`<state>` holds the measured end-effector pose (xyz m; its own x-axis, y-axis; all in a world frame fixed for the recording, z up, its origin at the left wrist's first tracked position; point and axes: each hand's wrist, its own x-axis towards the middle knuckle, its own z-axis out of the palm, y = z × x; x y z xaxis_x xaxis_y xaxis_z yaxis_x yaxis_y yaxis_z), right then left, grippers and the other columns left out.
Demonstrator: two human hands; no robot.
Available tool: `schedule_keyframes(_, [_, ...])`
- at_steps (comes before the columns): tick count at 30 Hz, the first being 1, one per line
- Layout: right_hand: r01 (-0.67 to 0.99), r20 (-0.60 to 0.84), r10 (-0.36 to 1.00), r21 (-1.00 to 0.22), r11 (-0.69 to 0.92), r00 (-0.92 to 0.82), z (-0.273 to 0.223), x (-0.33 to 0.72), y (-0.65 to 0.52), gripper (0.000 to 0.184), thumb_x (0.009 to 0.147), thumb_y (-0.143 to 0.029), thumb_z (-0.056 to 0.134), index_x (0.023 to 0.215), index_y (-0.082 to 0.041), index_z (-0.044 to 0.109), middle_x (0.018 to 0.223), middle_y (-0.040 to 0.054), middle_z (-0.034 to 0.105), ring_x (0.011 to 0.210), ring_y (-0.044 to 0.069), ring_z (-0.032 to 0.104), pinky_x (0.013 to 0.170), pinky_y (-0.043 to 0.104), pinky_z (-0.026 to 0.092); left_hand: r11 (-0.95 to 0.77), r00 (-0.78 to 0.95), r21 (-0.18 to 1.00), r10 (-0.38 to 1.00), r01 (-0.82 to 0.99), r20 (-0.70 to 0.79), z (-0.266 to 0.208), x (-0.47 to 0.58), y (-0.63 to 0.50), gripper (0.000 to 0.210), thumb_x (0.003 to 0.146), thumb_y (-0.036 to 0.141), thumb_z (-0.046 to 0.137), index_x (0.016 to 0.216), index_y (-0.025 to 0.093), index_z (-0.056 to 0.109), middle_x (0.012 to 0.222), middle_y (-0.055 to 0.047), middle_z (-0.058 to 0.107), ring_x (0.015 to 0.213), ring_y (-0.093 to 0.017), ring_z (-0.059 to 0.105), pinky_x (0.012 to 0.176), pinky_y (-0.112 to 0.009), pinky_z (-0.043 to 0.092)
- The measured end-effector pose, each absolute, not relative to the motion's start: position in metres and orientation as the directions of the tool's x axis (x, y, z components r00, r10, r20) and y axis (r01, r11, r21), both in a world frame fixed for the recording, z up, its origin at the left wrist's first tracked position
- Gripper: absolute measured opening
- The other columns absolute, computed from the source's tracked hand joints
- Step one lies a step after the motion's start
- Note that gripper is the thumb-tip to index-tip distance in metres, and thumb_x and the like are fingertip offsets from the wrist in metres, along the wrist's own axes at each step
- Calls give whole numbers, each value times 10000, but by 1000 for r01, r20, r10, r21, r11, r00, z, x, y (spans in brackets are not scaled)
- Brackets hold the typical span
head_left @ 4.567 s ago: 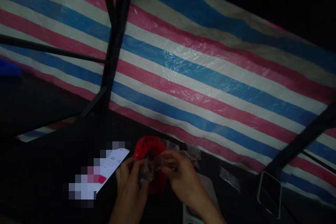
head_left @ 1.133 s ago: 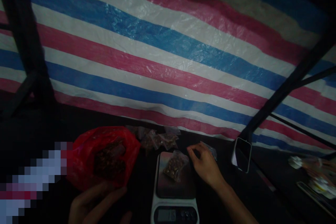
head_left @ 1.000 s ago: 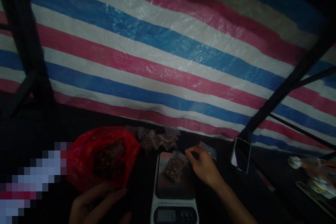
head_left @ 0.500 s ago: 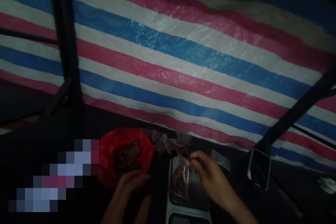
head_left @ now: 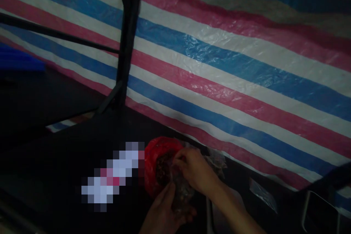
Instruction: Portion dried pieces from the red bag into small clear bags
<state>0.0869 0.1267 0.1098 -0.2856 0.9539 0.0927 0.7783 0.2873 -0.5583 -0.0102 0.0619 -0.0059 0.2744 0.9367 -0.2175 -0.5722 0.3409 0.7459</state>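
A clear plastic bag (head_left: 183, 191) with dark contents is between my hands, beside the red plastic bag (head_left: 149, 175). My right hand (head_left: 193, 168) is closed, pinching its upper end close to the red bag's opening. My left hand (head_left: 167, 210) supports the clear bag from below, thumb on its near side and fingers curled beneath. Inside the red bag lie dark brown pieces (head_left: 162, 168), too dim to name. The weighing scale (head_left: 229, 206) sits to the right, partly covered by my right forearm.
Several small filled clear bags (head_left: 218, 159) lie behind my right wrist. A flat clear bag (head_left: 263, 194) and a phone-like device (head_left: 320, 212) are farther right. A striped plastic sheet (head_left: 219, 76) hangs behind the dark table (head_left: 115, 128), with a black post (head_left: 128, 40) before it.
The view has turned left. My right hand has moved the clear bag off the scale to the red bag, and my left hand now holds the clear bag from below.
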Motion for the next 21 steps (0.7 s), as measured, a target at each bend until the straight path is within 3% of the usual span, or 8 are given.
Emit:
schedule_keyframes(2, [786, 92, 952, -543, 294, -292, 107, 82, 130, 291, 839, -20, 583, 720, -199, 779, 798, 38, 804, 777, 189, 746, 690, 243, 474, 383, 295, 650, 923, -657, -246, -9, -10, 65, 628, 822, 693, 731, 1201, 192, 719, 825, -77, 755, 696, -239, 744, 693, -389, 591])
schedule_keyframes(5, [795, 97, 958, -540, 277, -268, 104, 77, 129, 290, 844, -28, 571, 749, -202, 783, 816, 41, 807, 773, 192, 745, 697, 252, 475, 390, 295, 603, 921, -696, -256, -14, -14, 65, 666, 816, 602, 786, 1349, 224, 656, 808, -55, 748, 670, -222, 734, 672, -357, 575])
schedule_keyframes(9, [801, 93, 964, -541, 258, -249, 102, 79, 124, 269, 863, -58, 572, 748, -213, 760, 806, 35, 791, 771, 192, 732, 730, 263, 487, 385, 285, 656, 923, -649, -260, -18, -18, 64, 667, 834, 597, 755, 1396, 255, 643, 867, -66, 763, 645, -217, 722, 647, -348, 574])
schedule_keyframes(12, [786, 133, 962, -556, 271, -239, 101, 88, 119, 258, 876, -72, 562, 751, -220, 732, 820, 28, 771, 790, 191, 716, 771, 273, 510, 371, 249, 691, 929, -620, -276, -12, -18, 63, 762, 920, 613, 633, 1560, 230, 477, 914, -80, 779, 647, -208, 725, 638, -336, 569])
schedule_keyframes(14, [746, 186, 952, -592, 305, -241, 102, 97, 114, 224, 888, -94, 576, 808, -225, 739, 876, 29, 769, 838, 194, 718, 809, 280, 529, 320, 174, 782, 948, -535, -268, -3, -21, 61, 734, 992, 597, 512, 1617, 233, 390, 1062, -115, 798, 656, -195, 738, 648, -339, 587])
schedule_keyframes(17, [642, 294, 922, -662, 386, -251, 103, 112, 97, 178, 918, -154, 621, 961, -255, 762, 998, 35, 774, 934, 200, 731, 858, 281, 559, 67, 17, 956, 998, -284, -64, 12, -29, 58, 565, 1025, 528, 470, 1528, 284, 546, 1403, -129, 716, 941, -231, 798, 849, -385, 644])
schedule_keyframes(19, [606, 359, 895, -660, 445, -266, 107, 122, 81, 153, 941, -191, 643, 979, -275, 765, 1028, 35, 770, 968, 197, 733, 879, 272, 567, -120, 2, 978, 993, -168, 122, 16, -35, 55, 467, 1007, 465, 524, 1440, 337, 644, 1463, -74, 693, 1214, -265, 738, 1009, -409, 615])
schedule_keyframes(21, [623, 399, 872, -614, 485, -285, 112, 133, 62, 143, 967, -225, 640, 935, -285, 766, 1009, 35, 761, 957, 191, 732, 873, 260, 571, -296, 29, 955, 955, -37, 297, 14, -36, 52, 443, 996, 414, 546, 1423, 376, 658, 1450, -39, 709, 1329, -273, 677, 1061, -426, 600])
